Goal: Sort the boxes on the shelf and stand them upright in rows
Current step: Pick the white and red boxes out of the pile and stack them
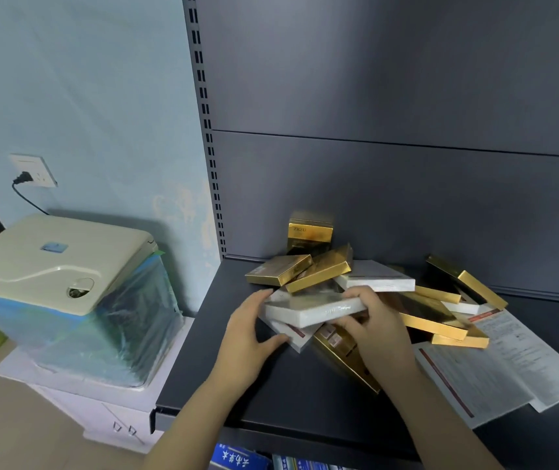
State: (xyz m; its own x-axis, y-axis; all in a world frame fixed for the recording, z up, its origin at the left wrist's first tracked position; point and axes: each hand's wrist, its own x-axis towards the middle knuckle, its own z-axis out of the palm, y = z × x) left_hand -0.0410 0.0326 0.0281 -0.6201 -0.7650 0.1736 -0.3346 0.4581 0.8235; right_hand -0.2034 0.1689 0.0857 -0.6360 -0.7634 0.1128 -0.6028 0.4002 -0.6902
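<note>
Here, at the centre of the frame, a flat white cardboard box (312,310) lies on top of a loose pile on the dark grey metal shelf (271,385). Its long axis runs left to right, the right end slightly higher, and its narrow edge faces the camera. The print on that edge is too blurred to read. The left hand (251,330) grips the box's left end, fingers curled over the top and thumb (280,339) against a second white box (293,335) underneath. The right hand (373,323) clasps the right end, fingers (356,295) over the top and thumb below. Around it, shiny gold foil boxes (318,274) lie flat or tilted, pointing in various directions. One upright gold box (310,237) stands at the back against the shelf's rear panel, marked "ZKZU". Printed paper leaflets (495,364) lie at lower right, their text too small to read. At left sits a glass tank with a cream plastic lid (58,262), wrapped in blue film.
</note>
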